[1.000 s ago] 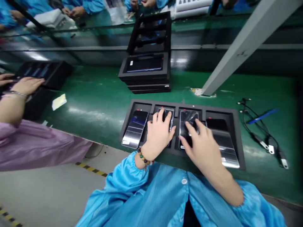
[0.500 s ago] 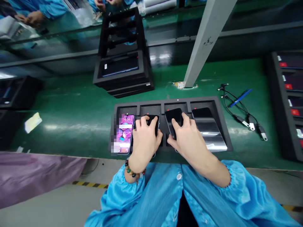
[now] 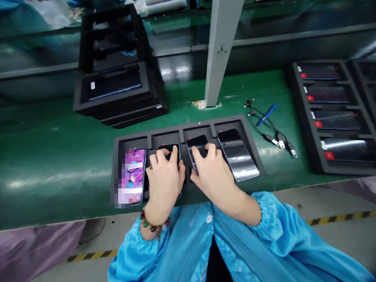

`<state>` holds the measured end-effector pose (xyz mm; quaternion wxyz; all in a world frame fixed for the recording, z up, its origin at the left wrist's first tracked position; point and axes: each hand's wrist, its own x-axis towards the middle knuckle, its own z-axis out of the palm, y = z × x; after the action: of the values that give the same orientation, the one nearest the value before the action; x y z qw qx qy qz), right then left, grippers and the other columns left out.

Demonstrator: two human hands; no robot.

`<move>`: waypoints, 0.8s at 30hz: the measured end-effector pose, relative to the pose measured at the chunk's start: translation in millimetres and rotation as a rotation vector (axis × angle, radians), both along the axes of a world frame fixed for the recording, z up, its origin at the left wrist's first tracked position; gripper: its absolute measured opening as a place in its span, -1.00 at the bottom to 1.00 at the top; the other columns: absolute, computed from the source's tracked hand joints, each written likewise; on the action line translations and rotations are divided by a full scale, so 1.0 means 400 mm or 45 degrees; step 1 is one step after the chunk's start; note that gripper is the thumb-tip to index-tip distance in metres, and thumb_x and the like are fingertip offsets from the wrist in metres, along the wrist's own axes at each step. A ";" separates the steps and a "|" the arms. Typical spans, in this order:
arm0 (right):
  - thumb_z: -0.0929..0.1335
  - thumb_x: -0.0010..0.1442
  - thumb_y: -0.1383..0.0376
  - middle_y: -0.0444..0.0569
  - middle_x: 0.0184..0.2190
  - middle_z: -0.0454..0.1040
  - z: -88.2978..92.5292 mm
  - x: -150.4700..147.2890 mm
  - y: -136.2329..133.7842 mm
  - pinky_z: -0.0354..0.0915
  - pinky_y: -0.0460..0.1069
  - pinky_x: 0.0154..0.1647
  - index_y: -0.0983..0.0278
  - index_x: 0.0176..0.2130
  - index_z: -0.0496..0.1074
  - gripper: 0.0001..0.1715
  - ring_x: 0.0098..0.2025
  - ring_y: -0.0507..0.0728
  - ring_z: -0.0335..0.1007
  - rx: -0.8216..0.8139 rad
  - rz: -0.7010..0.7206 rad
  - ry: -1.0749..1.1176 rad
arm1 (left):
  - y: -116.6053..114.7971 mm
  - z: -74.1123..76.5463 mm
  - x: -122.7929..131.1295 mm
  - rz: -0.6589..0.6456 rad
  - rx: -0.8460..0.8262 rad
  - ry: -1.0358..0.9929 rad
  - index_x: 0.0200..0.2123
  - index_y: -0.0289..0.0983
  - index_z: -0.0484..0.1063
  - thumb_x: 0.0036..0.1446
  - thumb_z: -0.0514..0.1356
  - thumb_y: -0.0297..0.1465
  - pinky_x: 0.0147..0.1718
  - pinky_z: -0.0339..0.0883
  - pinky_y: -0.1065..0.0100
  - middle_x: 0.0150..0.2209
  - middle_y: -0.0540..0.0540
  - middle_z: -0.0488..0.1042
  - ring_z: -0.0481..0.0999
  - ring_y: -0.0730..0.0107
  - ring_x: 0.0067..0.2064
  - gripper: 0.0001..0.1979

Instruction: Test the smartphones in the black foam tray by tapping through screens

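A black foam tray (image 3: 166, 132) with slots lies before me at the bench's front edge. My left hand (image 3: 163, 172) is curled over a dark-screened smartphone (image 3: 168, 147) in the second slot, thumb at its right side and fingers across its upper part. Over another dark smartphone (image 3: 201, 141) in the third slot is my right hand (image 3: 212, 166), its fingertips on the glass and thumb by the left edge. A lit smartphone (image 3: 135, 176) with a pink-purple screen lies in the leftmost slot. The rightmost slot bears a black, reflective smartphone (image 3: 238, 154), slightly askew.
Stacked black foam trays (image 3: 123, 98) stand behind at left, a phone in the top one. A grey post (image 3: 220, 55) rises from the green bench (image 3: 58, 156). Short black cables (image 3: 272, 135) and a blue pen-like stick (image 3: 268, 114) lie right, beside a phone-filled tray (image 3: 308, 150).
The view has swung right, so the bench and trays sit further left and more of the right-hand trays shows. Both hands stay on the same two smartphones.
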<state>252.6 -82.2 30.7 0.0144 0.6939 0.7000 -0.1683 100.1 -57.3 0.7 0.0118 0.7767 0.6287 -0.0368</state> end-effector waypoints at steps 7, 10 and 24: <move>0.41 0.46 0.05 0.34 0.29 0.32 -0.005 0.059 -0.004 0.52 0.19 0.02 0.26 0.44 0.26 -0.27 0.08 0.35 0.55 0.022 0.025 0.080 | 0.007 -0.011 -0.007 -0.025 0.079 -0.094 0.40 -0.25 0.44 0.43 0.14 -0.28 -0.10 0.54 -0.05 0.14 -0.38 0.41 0.40 -0.17 0.10 -0.46; 0.40 0.45 0.06 0.33 0.23 0.36 -0.018 0.042 -0.004 0.48 0.21 0.03 0.27 0.44 0.26 -0.27 0.05 0.37 0.53 0.084 0.046 -0.022 | 0.003 -0.005 0.008 0.014 0.029 -0.041 0.41 -0.25 0.43 0.42 0.13 -0.30 -0.16 0.54 -0.03 0.16 -0.39 0.39 0.39 -0.19 0.09 -0.46; 0.27 0.49 -0.20 0.35 0.28 0.42 -0.046 0.197 -0.081 0.46 0.26 0.08 0.27 0.46 0.28 -0.15 0.14 0.46 0.50 0.393 -0.137 -0.014 | -0.010 0.002 -0.273 0.187 0.291 -0.395 0.33 -0.16 0.50 0.46 0.18 -0.06 0.34 0.36 -0.20 0.22 -0.33 0.46 0.44 -0.17 0.29 -0.49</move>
<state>331.6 -114.5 12.3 -0.0977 0.7252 0.6793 -0.0555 -9.3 -61.3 1.5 0.0230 0.7215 0.6742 0.1558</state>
